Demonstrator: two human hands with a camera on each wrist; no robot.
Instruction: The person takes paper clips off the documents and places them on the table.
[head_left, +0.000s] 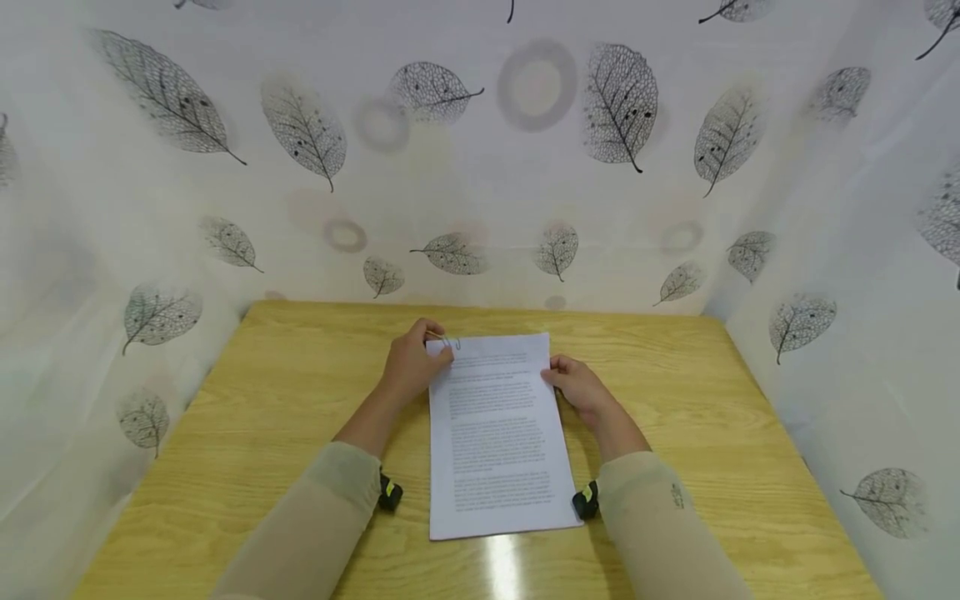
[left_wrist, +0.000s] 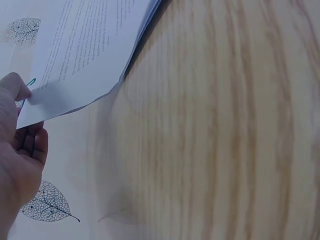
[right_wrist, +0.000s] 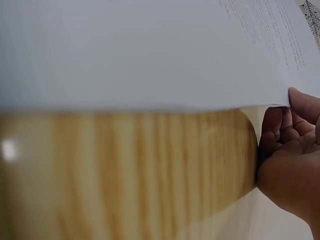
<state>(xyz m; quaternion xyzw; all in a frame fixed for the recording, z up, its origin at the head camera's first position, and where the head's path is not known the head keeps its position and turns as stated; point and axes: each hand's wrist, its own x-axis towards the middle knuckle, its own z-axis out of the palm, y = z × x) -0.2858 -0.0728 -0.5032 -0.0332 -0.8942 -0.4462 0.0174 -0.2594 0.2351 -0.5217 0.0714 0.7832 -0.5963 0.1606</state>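
Observation:
A stack of printed paper sheets (head_left: 495, 433) lies lengthwise in front of me, its far end lifted off the table. At its upper left corner my left hand (head_left: 415, 360) pinches the sheets, thumb on top and fingers curled underneath. A small green paper clip (left_wrist: 32, 81) sits on the top edge, right beside the left thumb. My right hand (head_left: 583, 387) pinches the right edge of the sheets near the upper corner. In the right wrist view, the right thumb (right_wrist: 304, 104) lies on the printed side, with the other fingers bent below the edge.
The wooden table (head_left: 300, 400) extends on both sides of the sheets. A pale curtain (head_left: 465, 183) with a leaf print stands behind the table and along its sides. A dark wrist device (head_left: 586, 500) is near the sheets' lower right corner.

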